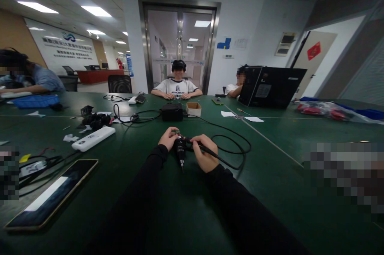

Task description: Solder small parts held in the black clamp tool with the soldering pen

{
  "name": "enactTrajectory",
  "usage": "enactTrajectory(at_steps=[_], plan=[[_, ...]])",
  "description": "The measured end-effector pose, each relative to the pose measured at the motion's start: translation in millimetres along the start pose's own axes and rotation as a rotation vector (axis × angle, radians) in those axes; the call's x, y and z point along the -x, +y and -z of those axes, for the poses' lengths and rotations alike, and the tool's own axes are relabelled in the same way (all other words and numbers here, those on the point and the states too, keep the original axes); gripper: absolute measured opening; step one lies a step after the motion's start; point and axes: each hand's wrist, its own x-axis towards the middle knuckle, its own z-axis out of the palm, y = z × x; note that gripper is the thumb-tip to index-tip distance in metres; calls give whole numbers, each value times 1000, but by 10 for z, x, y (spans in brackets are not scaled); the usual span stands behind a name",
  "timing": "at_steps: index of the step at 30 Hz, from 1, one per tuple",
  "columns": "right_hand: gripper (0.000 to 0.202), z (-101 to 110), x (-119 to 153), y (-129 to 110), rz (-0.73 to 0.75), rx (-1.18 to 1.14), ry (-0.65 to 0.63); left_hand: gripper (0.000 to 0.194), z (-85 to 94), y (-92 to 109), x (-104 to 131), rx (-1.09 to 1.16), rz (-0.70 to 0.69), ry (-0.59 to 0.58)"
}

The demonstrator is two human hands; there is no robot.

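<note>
My left hand (pixel 168 139) is closed, with its fingertips pinching a small green circuit board (pixel 178 132) that has thin reddish wires. Held like a pen in my right hand (pixel 205 153) is a black soldering iron (pixel 207 150), whose front end points left at the board. Its thick cord trails out beneath the hand to the right. Between both hands a black screwdriver-like tool (pixel 180 149) stands or lies on the green table, its narrow metal tip pointing towards me. Fingers and wires hide where the iron's tip and the board meet.
A black box (pixel 172 112) and a small open carton (pixel 193 109) stand ahead, with a black cable (pixel 231 125) looping right. To the left are a white power strip (pixel 94 139) and a phone (pixel 52 195). Across the table sits a person (pixel 177 87); a computer case (pixel 271 87) is at right.
</note>
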Motion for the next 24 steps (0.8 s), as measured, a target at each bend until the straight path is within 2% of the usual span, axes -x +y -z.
enactTrajectory(at_steps=[6,11,16,24], plan=[[18,12,-4,-6,19,3,42,23,-13,26,6,15,23,10],[18,22,-7,-14,13,23,63,23,-2,-42,-31,18,16,8],[18,12,-4,-8,-2,18,46,23,15,-90,-49,-2,12,6],[18,4,0,5,-13,-2,40,21,12,-58,-25,-13,18,6]])
